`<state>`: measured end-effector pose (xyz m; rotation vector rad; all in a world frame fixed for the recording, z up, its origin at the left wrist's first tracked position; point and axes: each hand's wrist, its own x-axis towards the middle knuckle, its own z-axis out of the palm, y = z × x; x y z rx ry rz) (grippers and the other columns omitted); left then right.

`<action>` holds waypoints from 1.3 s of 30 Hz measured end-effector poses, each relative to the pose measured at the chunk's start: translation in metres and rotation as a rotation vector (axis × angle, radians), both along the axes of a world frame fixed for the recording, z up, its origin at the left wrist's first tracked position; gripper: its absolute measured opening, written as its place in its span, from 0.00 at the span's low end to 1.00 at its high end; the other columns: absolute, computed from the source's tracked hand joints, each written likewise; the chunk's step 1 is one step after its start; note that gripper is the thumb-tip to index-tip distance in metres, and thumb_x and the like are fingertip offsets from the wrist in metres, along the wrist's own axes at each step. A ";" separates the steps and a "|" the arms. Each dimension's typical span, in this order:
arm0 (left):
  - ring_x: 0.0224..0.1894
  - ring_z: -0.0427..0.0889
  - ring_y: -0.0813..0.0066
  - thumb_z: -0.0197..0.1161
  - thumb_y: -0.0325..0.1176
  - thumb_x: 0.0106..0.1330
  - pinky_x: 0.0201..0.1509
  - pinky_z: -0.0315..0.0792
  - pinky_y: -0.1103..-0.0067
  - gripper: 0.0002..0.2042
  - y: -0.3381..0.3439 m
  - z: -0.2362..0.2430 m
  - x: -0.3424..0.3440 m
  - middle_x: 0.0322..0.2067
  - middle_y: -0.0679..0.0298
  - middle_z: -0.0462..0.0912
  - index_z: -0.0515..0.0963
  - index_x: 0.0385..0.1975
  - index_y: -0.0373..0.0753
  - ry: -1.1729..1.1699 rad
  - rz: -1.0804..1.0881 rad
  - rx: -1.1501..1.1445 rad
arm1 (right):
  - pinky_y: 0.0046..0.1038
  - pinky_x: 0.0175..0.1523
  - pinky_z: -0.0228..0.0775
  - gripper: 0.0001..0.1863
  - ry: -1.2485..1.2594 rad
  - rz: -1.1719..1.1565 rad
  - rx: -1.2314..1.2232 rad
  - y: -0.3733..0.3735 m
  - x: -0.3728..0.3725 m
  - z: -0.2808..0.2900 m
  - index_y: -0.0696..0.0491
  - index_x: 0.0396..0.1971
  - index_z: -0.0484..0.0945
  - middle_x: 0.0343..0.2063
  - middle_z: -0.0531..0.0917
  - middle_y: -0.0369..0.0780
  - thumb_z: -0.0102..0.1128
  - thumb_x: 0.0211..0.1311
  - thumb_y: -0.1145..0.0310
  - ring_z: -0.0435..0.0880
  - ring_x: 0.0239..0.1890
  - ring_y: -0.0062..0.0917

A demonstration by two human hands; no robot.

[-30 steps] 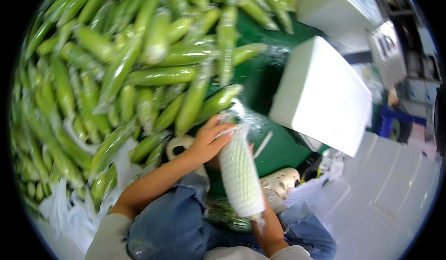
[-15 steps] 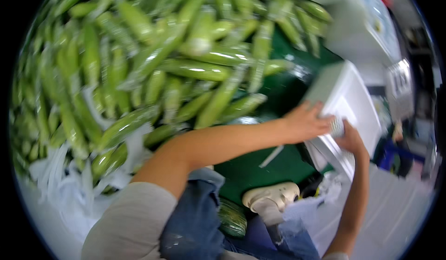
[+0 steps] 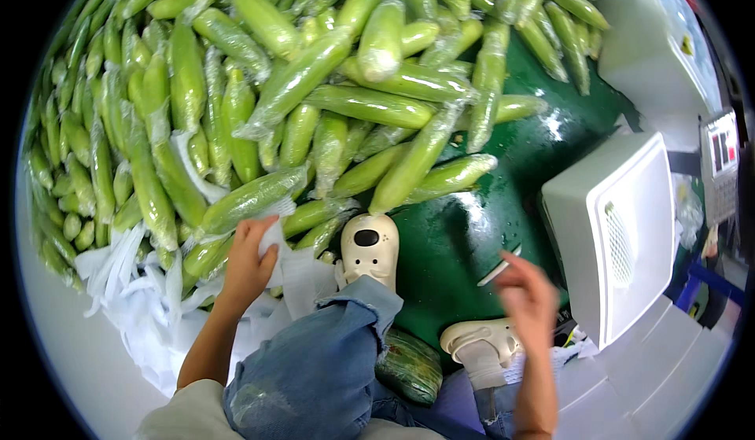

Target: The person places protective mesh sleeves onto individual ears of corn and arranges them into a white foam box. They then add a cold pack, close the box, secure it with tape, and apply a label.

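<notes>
My left hand is closed on a thin, soft white sheet, which hangs beside a pile of white sheets. Its fingers are just below the long green vegetables, wrapped in clear film and heaped across the left and the back. My right hand, smeared by motion, reaches over the green floor. A slim white stick-like thing is right at its fingertips; whether they grip it cannot be made out.
A white tub stands at the right, with white mesh-like material inside. Beyond it is a grey device with keys. My cream clogs are on the floor, and a dark green striped melon lies between my legs.
Both hands have left the white tub. My left hand swung to the left and took hold of a white sheet; my right hand moved left, to the white stick. The view shifted too.
</notes>
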<state>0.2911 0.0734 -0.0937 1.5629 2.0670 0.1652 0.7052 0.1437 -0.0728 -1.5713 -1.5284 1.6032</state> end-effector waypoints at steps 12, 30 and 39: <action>0.55 0.68 0.54 0.65 0.32 0.55 0.60 0.63 0.66 0.29 0.127 -0.067 0.146 0.55 0.53 0.68 0.67 0.59 0.40 -0.390 -0.216 0.450 | 0.24 0.47 0.72 0.18 0.398 -0.806 -0.163 0.014 -0.053 -0.092 0.56 0.51 0.68 0.42 0.79 0.37 0.57 0.61 0.75 0.79 0.42 0.21; 0.53 0.68 0.45 0.54 0.32 0.59 0.53 0.68 0.59 0.20 0.026 -0.209 0.241 0.57 0.50 0.66 0.72 0.54 0.44 -0.840 -0.837 0.000 | 0.27 0.42 0.73 0.31 0.354 -0.630 -0.152 -0.016 -0.061 -0.028 0.54 0.57 0.65 0.38 0.80 0.41 0.53 0.48 0.81 0.81 0.37 0.29; 0.46 0.80 0.66 0.63 0.34 0.62 0.49 0.73 0.72 0.16 0.095 -0.083 0.198 0.42 0.55 0.81 0.73 0.47 0.35 -1.150 -0.462 -0.214 | 0.25 0.30 0.67 0.13 0.110 -0.452 -0.241 -0.024 -0.054 -0.065 0.54 0.43 0.68 0.29 0.77 0.40 0.52 0.57 0.78 0.76 0.26 0.19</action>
